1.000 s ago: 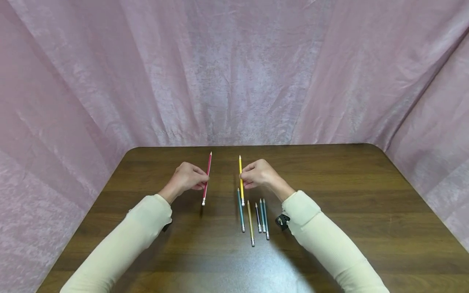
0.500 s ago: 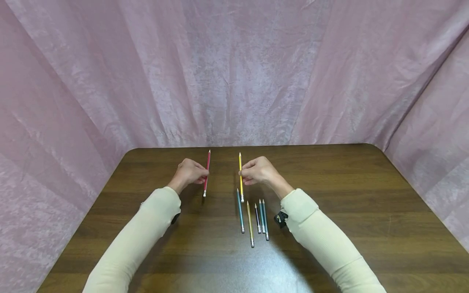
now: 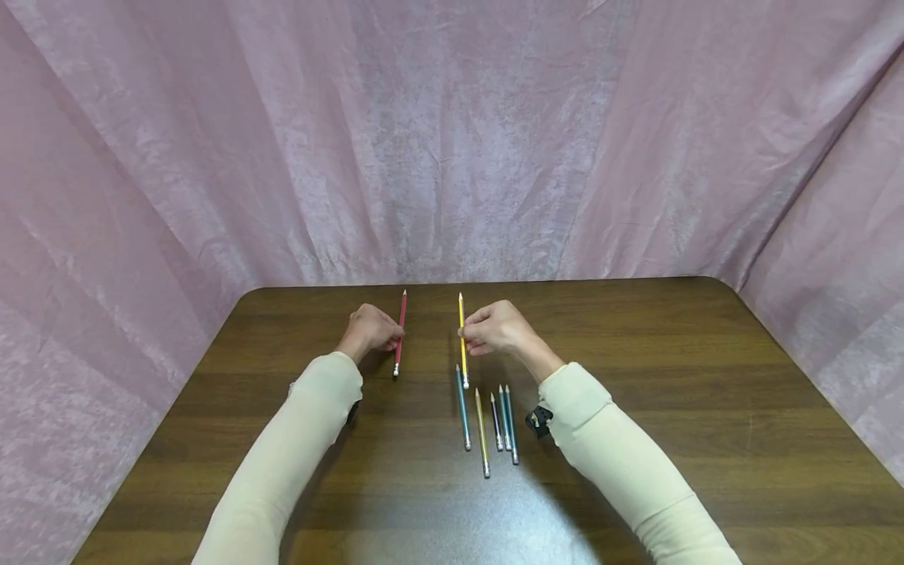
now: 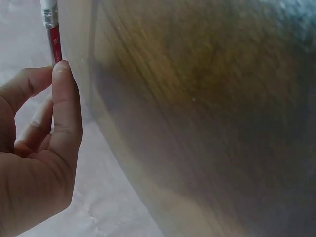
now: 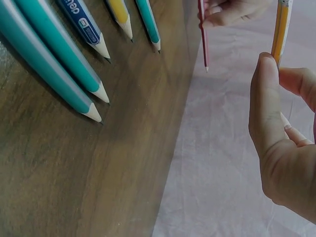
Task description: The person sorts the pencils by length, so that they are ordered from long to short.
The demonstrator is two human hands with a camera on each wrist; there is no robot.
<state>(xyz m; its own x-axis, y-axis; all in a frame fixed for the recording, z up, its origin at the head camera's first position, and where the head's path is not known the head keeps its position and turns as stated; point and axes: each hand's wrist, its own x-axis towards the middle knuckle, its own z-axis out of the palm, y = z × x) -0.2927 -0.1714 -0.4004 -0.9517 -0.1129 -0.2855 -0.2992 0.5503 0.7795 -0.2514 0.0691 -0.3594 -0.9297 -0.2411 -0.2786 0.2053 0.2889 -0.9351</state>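
My left hand pinches a red pencil between thumb and fingers near its middle, tip pointing to the far side and silver eraser end toward me. In the left wrist view the red pencil comes up from between thumb and fingertip. A yellow pencil is pinched the same way by my right hand, a short way to the right and roughly parallel. Its eraser end overlaps the top of a teal pencil in the head view. The right wrist view shows the yellow pencil above the fingertips.
On the brown wooden table several pencils lie side by side: a gold-yellow pencil, a short dark blue pencil and teal pencils close together. A pink curtain hangs behind the table's far edge.
My left hand has moved slightly away from me, and the red pencil's eraser end now sits farther from me. The right hand with the yellow pencil has shifted slightly forward and left.
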